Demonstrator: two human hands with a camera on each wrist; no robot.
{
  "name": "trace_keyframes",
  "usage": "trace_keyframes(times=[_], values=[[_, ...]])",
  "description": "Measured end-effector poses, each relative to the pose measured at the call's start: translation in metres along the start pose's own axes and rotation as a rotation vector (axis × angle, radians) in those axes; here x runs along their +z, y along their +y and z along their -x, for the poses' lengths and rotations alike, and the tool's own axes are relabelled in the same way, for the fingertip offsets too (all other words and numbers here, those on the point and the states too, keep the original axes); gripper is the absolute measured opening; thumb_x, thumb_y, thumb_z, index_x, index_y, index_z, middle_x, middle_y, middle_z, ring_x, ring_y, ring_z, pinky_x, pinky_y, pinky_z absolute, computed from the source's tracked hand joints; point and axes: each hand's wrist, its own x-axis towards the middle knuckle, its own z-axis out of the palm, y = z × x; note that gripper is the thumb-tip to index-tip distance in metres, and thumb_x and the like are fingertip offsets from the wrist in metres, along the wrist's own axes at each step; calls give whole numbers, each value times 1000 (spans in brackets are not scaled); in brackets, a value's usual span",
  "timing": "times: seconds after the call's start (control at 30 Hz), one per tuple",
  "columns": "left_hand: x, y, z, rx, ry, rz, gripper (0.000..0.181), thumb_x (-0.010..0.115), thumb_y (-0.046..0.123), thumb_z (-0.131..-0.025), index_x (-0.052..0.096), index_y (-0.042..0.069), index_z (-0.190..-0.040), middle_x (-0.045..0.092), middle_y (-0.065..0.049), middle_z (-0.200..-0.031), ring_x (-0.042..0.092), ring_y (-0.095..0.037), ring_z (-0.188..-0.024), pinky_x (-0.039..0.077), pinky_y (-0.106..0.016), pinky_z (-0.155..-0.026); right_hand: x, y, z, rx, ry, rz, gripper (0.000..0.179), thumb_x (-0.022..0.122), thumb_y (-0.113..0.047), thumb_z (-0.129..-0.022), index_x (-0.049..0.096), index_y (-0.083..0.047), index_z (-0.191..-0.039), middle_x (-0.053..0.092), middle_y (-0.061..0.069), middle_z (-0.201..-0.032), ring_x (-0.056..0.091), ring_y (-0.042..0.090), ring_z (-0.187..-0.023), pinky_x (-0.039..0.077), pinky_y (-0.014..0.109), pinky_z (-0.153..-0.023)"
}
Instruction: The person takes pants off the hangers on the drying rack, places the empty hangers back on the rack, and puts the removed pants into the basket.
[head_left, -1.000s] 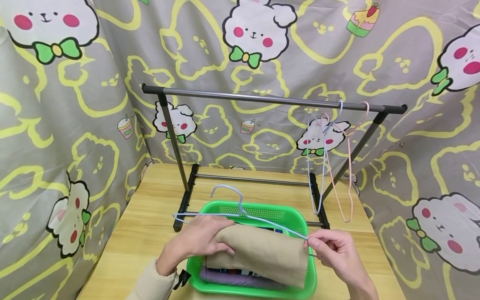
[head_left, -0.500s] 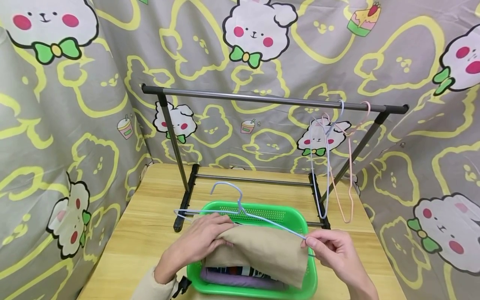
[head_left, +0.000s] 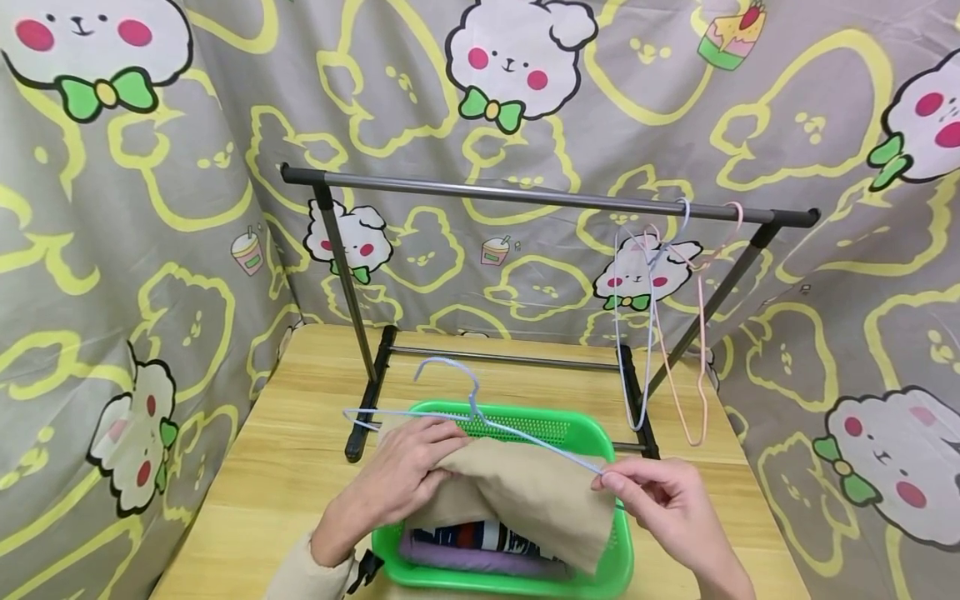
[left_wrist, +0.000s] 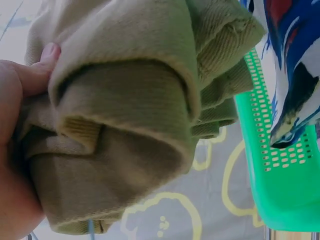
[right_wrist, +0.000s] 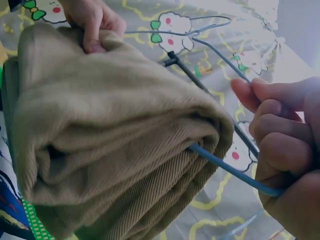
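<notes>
A folded khaki garment, its layers showing in the right wrist view, lies across the lower bar of a blue hanger. My left hand grips the garment at its left part, thumb on the cloth. With thumb and fingers, my right hand pinches the hanger's right corner. The hanger's hook points up and left; part of its lower bar is hidden inside the cloth. Below is a green basket holding a purple folded cloth and a dark cloth with red and white patterning.
Behind the basket stands a metal clothes rack on a wooden table. A blue hanger and a pink hanger hang at the rail's right end. A patterned curtain surrounds the table on three sides.
The held hanger and garment have shifted slightly up and left. The garment's front has lifted and creased in the middle, showing more of the patterned cloth below. Both hands keep their hold.
</notes>
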Motion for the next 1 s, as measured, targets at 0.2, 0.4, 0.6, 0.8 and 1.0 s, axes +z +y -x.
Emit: trace_keyframes(times=[0.2, 0.4, 0.6, 0.8, 1.0], values=[[-2, 1, -1, -19, 45, -45, 37, 70, 13, -87, 73, 17, -123, 70, 4, -122, 62, -24, -118, 49, -43, -102, 8, -6, -7, 8, 0, 150, 42, 59, 29, -84, 78, -2, -105, 78, 7, -94, 25, 11, -40, 26, 13, -36], [-2, 3, -5, -6, 53, -76, 34, 66, 12, -91, 73, 19, -124, 69, 6, -122, 60, -22, -118, 50, -44, -101, 16, -5, -15, 16, 25, 319, 36, 69, 21, -83, 81, -6, -103, 78, 3, -88, 28, 9, -42, 26, 12, -38], [-1, 6, -4, -6, 105, -126, 35, 62, 10, -90, 74, 18, -122, 71, 4, -120, 63, -23, -115, 51, -45, -98, 24, 8, -20, -64, 37, 464, 27, 78, 12, -81, 82, -10, -97, 74, -4, -80, 31, -9, -50, 25, 9, -40], [-3, 7, -2, 39, 153, -155, 35, 59, 5, -87, 76, 16, -116, 73, 3, -113, 66, -24, -107, 56, -45, -92, 22, 17, -19, -96, 43, 539, 24, 81, 8, -79, 82, -10, -95, 64, -12, -66, 31, -12, -52, 25, 8, -41], [-11, 9, 1, 25, 149, -137, 36, 61, 5, -86, 76, 17, -117, 73, 4, -112, 66, -21, -105, 57, -42, -89, 15, 22, -10, -73, 49, 540, 25, 79, 11, -79, 82, -8, -93, 72, -6, -74, 31, -13, -51, 26, 8, -40]])
